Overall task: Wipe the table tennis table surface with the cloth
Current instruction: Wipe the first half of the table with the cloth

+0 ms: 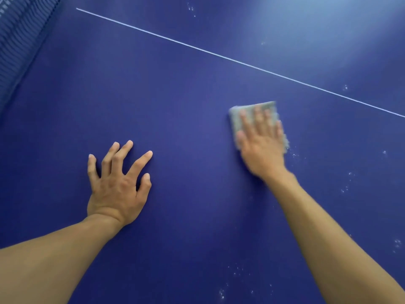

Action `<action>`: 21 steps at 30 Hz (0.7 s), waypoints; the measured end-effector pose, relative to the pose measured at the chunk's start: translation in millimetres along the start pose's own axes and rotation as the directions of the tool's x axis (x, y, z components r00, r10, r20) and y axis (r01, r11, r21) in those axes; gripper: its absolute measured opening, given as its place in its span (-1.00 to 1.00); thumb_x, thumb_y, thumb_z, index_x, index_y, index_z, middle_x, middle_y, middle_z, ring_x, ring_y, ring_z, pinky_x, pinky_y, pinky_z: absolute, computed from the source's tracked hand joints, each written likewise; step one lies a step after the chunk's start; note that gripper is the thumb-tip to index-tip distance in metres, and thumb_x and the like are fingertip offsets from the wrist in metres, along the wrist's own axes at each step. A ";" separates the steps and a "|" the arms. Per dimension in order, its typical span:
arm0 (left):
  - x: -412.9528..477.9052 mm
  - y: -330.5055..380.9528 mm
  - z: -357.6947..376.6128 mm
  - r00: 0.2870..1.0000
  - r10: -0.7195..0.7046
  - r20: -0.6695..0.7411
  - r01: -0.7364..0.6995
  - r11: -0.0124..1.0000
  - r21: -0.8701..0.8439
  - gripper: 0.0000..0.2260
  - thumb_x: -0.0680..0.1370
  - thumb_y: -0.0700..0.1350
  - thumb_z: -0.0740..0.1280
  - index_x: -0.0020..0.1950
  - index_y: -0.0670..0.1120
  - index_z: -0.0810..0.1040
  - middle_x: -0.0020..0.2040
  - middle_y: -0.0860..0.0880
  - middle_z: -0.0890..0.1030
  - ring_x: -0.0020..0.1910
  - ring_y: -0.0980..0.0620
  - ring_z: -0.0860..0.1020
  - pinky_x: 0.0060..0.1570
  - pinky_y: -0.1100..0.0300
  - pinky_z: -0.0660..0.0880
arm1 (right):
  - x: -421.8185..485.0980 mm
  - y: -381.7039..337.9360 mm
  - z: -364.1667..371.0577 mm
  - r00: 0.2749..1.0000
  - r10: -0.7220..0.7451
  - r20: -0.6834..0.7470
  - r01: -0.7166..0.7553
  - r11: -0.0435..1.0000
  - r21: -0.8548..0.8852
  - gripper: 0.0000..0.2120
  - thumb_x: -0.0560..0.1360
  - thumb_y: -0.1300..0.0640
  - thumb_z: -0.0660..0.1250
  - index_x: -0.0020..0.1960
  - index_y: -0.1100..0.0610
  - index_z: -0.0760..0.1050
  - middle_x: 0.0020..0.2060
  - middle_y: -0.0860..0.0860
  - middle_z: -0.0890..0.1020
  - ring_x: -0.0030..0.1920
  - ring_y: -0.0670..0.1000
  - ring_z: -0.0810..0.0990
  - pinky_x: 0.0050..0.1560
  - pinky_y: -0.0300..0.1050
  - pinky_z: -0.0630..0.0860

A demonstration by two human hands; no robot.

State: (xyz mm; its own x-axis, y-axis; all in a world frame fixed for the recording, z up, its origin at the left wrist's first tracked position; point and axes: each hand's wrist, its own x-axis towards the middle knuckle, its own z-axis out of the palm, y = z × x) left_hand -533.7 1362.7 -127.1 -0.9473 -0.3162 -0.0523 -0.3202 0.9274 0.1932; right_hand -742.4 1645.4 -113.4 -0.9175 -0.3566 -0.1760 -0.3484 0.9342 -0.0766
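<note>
On the dark blue table tennis table (pixel 197 95), right of centre, my right hand (pixel 262 148) lies flat on top of the cloth (pixel 236 121), a pale grey-green pad. Its fingers (pixel 258 113) are stretched straight and close together, pressing down on the fabric rather than curling round it; nothing is pinched. The cloth shows beyond my fingertips and along both sides of the hand. It sits on the near side of the thin white line (pixel 219 54) that crosses the surface slantwise, close to it but not touching. That hand and the cloth are blurred (the cloth's edges most of all), so it looks folded into a rough rectangle, though I cannot be sure.

My left hand (pixel 116 185) is well apart from it, to the left and a little nearer to me. Its fingers are spread wide and slightly bent, the tips resting on the bare table, holding nothing.

Small white specks (pixel 237 270) are scattered over the surface to the right of the cloth and nearer to me, with a few more beyond the line. At the upper left corner the dark mesh of the net (pixel 19 40) runs along the table's end.
</note>
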 end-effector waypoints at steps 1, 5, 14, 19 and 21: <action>-0.6 0.0 0.0 1.000 -0.002 0.005 0.002 1.000 0.004 -0.49 0.62 0.14 0.05 0.55 0.11 0.40 0.60 -0.09 0.22 0.62 -0.17 0.13 0.54 -0.42 -0.04 | 7.5 16.6 -5.2 0.980 0.199 0.007 -0.199 0.979 0.043 -0.45 0.74 -0.15 -0.08 0.69 -0.14 -0.11 0.69 0.01 -0.12 0.68 0.09 -0.18 0.62 0.22 -0.22; -1.7 0.1 -1.8 1.000 -0.010 0.027 0.009 1.000 0.011 -0.49 0.62 0.14 0.05 0.56 0.11 0.39 0.61 -0.08 0.19 0.63 -0.16 0.11 0.55 -0.40 -0.06 | 0.2 17.6 -7.0 0.881 0.472 0.035 -0.470 0.863 0.186 -0.43 0.74 -0.15 -0.13 0.69 -0.12 -0.20 0.69 0.04 -0.21 0.67 0.10 -0.27 0.60 0.27 -0.29; -1.4 -0.2 -2.1 0.999 -0.012 0.032 0.012 1.000 -0.017 -0.48 0.62 0.16 0.02 0.57 0.13 0.36 0.62 -0.07 0.16 0.64 -0.14 0.07 0.56 -0.38 -0.11 | -84.3 -25.6 18.2 0.988 -0.154 0.025 0.153 0.988 0.032 -0.44 0.69 -0.21 -0.16 0.68 -0.18 -0.05 0.69 -0.02 -0.04 0.68 0.07 -0.13 0.64 0.18 -0.21; -2.1 -1.1 -1.2 0.999 -0.015 0.040 0.015 1.000 -0.017 -0.48 0.63 0.18 0.01 0.59 0.15 0.32 0.62 -0.05 0.13 0.65 -0.12 0.04 0.56 -0.36 -0.13 | -42.6 11.4 2.1 0.846 0.531 0.045 -0.529 0.828 0.185 -0.43 0.73 -0.17 -0.15 0.69 -0.13 -0.22 0.68 0.02 -0.22 0.66 0.07 -0.28 0.61 0.25 -0.29; -2.6 -1.3 -1.4 0.999 -0.012 0.044 0.013 1.000 -0.017 -0.48 0.63 0.18 0.00 0.59 0.16 0.31 0.63 -0.05 0.12 0.65 -0.11 0.03 0.56 -0.37 -0.12 | -53.3 -18.5 7.4 0.893 0.450 0.019 -0.447 0.879 0.167 -0.42 0.73 -0.15 -0.11 0.70 -0.10 -0.20 0.69 0.05 -0.20 0.67 0.12 -0.25 0.60 0.28 -0.28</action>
State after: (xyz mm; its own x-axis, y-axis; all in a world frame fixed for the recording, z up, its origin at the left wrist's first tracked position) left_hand -530.7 1362.0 -125.9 -0.9428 -0.3186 -0.0979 -0.3325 0.9196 0.2093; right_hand -685.7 1647.0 -109.8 -0.9724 0.1019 -0.2099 0.1356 0.9789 -0.1530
